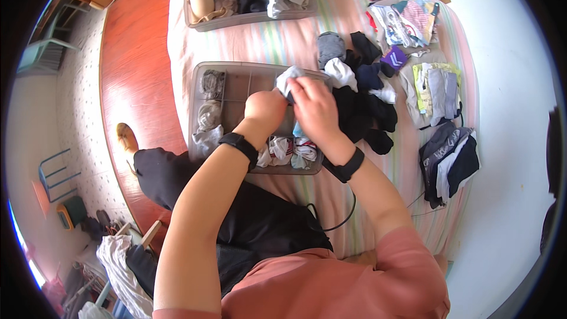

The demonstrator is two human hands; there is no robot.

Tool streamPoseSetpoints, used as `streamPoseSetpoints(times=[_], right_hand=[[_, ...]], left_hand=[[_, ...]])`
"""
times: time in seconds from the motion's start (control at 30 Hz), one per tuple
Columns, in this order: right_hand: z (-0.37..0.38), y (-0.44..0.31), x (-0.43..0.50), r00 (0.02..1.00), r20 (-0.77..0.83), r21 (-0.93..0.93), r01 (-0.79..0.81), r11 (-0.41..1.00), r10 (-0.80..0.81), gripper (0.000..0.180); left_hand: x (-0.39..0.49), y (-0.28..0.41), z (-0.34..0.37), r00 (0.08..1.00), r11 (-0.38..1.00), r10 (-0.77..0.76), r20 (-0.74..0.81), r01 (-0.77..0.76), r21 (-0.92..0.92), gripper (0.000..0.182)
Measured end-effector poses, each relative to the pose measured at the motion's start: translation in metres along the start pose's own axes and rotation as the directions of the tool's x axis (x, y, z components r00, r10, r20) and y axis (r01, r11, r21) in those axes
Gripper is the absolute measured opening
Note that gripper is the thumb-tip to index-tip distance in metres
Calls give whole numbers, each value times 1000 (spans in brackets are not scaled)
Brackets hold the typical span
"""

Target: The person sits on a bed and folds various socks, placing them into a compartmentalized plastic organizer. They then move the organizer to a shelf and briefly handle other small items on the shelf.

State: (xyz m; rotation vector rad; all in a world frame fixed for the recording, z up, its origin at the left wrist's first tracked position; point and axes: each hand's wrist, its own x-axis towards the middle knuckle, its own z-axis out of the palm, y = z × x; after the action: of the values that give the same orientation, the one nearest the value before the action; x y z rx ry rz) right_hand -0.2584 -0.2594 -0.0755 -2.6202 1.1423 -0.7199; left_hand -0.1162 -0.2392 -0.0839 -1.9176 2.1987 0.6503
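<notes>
Both hands meet over a divided grey plastic storage box (248,66) on the bed. My left hand (266,108) is curled, its fingers hidden from view, against a light grey sock (287,79) with a dark part below. The fingers of my right hand (315,104) press on the same sock from the right. Rolled socks fill the box's left column: a dark grey one (212,83), a beige-grey one (209,114) and a pale grey one (208,138). Striped rolled socks (281,148) sit in its near compartments. My forearms hide part of the box.
Right of the box lie loose black socks (363,110), a white sock (341,73) and a grey sock (331,46). Folded clothes (438,91) and dark garments (447,159) line the bed's right side. Another box (248,20) holds underwear. A black cable (345,221) curves near my lap.
</notes>
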Motion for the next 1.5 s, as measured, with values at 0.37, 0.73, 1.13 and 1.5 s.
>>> streamPoseSetpoints(times=[0.37,0.73,1.13,1.5], right_hand=[[53,20,38,946,312,-227,-10,974,82,10],[19,4,-9,934,350,-157,-26,987,80,40],[5,57,37,644,758,307,-495,813,106,37],[-32,276,-22,732,281,-429,-483,763,621,37]], left_hand=[[-9,0,-4,999,999,-7,34,5,51,21],[-9,-4,9,999,997,42,-2,-42,66,32],[-57,-23,-44,996,985,86,4,-84,-152,41],[-231,-119,-26,843,835,-487,-230,372,-406,32]])
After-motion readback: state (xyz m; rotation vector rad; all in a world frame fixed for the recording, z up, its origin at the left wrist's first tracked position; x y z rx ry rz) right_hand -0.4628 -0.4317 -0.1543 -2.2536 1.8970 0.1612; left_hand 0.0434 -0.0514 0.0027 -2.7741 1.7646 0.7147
